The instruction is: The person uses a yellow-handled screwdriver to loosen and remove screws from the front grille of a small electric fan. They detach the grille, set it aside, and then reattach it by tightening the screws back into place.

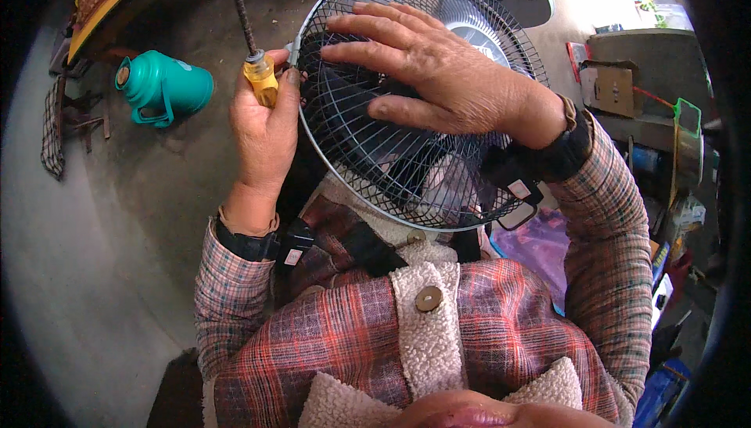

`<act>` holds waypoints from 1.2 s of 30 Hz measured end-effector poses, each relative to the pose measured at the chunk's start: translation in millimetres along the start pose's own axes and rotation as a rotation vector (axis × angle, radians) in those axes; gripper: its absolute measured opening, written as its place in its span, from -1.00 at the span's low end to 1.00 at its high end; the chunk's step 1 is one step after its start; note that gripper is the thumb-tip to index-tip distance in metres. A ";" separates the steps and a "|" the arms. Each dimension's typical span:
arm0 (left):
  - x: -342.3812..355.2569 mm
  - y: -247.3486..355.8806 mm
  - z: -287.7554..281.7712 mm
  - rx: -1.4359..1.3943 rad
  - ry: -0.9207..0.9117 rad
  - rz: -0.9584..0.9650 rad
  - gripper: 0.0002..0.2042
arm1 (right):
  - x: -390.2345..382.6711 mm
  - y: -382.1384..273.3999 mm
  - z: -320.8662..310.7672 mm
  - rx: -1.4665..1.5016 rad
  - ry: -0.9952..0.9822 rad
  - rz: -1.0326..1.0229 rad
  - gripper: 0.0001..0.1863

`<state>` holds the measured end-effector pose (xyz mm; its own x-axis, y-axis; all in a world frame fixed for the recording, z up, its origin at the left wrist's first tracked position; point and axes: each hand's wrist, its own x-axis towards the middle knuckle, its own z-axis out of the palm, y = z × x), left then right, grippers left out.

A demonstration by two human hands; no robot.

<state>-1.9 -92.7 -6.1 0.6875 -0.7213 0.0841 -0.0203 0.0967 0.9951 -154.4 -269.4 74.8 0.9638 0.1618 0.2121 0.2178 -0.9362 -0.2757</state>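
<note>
My left hand [264, 127] grips a screwdriver [261, 76] with a yellow handle, its dark shaft pointing up. The thumb is beside a small metal clip [295, 50] on the pale rim of a round wire fan guard [352, 178], at the guard's left edge. My right hand [438, 76] is open over the upper middle of the guard, fingers spread on or just above the wires. Dark blades and a silver hub [476, 37] show through the grille. The guard sits upon or just above my lap, and my right hand hides part of it.
A teal thermos [180, 88] stands on the concrete floor [125, 217] at the left, below a yellow-edged piece of furniture [90, 21]. A grey fan base [530, 1] is behind the guard. A cardboard box [606, 88], clutter and purple cloth [532, 248] are at the right.
</note>
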 end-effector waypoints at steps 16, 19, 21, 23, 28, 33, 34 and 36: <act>1.7 -2.3 0.2 -0.068 0.028 0.016 -0.79 | -91.5 -33.2 -30.4 0.114 -0.022 0.405 -0.20; 1.3 -1.7 -2.2 -0.029 0.027 -0.001 -0.78 | -126.2 -34.8 -25.6 0.271 0.195 0.608 -0.31; 0.6 -0.5 -4.5 0.008 0.011 -0.013 -0.76 | -149.6 -27.8 -18.9 0.280 0.347 0.719 -0.34; 0.0 0.6 -5.9 0.025 -0.004 -0.041 -0.72 | -173.8 -24.3 -15.3 0.298 0.435 0.921 -0.37; -2.0 6.1 -4.6 -0.034 0.049 -0.079 -0.70 | -199.2 -13.8 4.8 0.965 0.854 1.186 -0.43; -1.1 18.7 -4.1 -0.068 0.075 -0.166 -0.63 | -199.0 -7.3 23.7 1.235 1.157 1.210 -0.39; -0.8 20.3 -3.7 -0.080 0.082 -0.195 -0.61 | -201.2 -5.4 24.7 1.305 1.232 1.286 -0.40; 0.4 22.2 -4.3 -0.120 0.086 -0.251 -0.58 | -206.0 0.0 26.2 1.670 1.135 1.039 -0.42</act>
<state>1.0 -87.9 15.8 0.7195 -0.6725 -0.1734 0.2407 0.0073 0.9706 -349.0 -294.5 6.5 0.4700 -0.8007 -0.3715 0.3389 0.5523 -0.7617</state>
